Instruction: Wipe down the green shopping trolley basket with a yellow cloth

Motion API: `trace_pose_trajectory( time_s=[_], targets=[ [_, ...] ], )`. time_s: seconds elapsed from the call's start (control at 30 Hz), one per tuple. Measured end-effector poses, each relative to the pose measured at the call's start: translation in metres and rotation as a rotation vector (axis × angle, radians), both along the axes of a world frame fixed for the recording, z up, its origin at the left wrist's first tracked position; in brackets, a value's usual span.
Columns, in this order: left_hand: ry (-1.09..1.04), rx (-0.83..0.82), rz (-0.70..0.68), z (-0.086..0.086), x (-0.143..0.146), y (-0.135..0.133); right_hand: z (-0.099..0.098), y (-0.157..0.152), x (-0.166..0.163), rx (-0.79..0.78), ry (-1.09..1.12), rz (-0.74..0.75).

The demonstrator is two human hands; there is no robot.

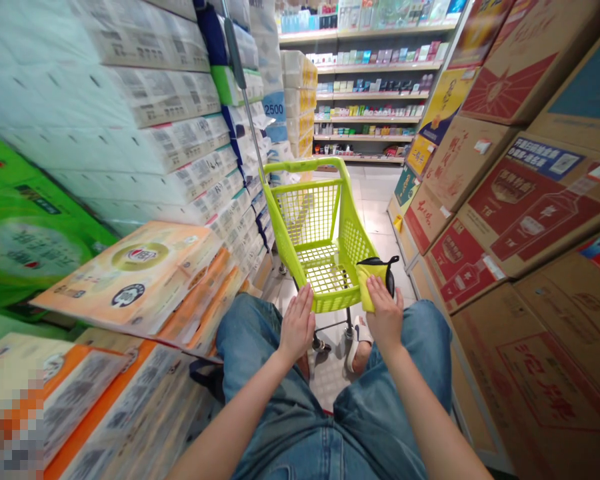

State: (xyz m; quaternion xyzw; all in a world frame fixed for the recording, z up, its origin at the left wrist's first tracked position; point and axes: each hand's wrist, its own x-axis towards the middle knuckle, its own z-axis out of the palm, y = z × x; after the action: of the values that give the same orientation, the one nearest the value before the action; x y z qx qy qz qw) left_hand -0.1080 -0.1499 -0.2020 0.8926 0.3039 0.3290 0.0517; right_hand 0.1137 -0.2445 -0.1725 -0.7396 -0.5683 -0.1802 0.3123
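A small lime-green shopping cart (318,233) stands in a shop aisle right in front of my knees. My left hand (297,325) rests on the cart's near rim, fingers together and lying flat along it. My right hand (385,315) presses a yellow cloth with a black edge (375,275) against the cart's near right corner, fingers spread flat over the cloth. The cart's basket holds nothing I can see. My legs in blue jeans fill the lower middle, and one sandalled foot (360,343) shows under the cart.
Stacked packs of tissue paper (180,133) wall the left side, with orange packs (140,280) jutting out near my left knee. Brown and red cardboard cartons (520,213) are piled along the right. Shelves of small goods (370,87) close the far end of the tiled aisle.
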Motion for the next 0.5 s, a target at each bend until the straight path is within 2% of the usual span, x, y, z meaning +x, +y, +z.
trace_pose_trajectory(
  time_s=[0.03,0.13,0.23,0.3,0.37,0.5],
  targets=[
    [-0.002,0.0,0.0,-0.001,0.0,0.0,-0.001,0.005,-0.02,0.01,0.012,0.001],
    [0.0,0.005,-0.006,-0.001,-0.001,0.001,-0.002,0.017,-0.078,-0.004,0.013,0.169],
    [0.012,0.008,-0.013,0.0,-0.002,0.002,0.0,0.019,-0.097,-0.038,-0.013,0.299],
    [0.02,0.009,-0.014,0.001,-0.003,0.002,0.002,0.014,-0.079,-0.057,-0.062,0.355],
    [0.022,0.011,-0.015,0.002,-0.003,0.002,0.003,0.005,-0.044,-0.074,-0.109,0.38],
    [0.01,0.011,-0.018,0.003,-0.001,0.001,0.004,-0.011,0.027,-0.075,-0.104,0.209]
  ],
)
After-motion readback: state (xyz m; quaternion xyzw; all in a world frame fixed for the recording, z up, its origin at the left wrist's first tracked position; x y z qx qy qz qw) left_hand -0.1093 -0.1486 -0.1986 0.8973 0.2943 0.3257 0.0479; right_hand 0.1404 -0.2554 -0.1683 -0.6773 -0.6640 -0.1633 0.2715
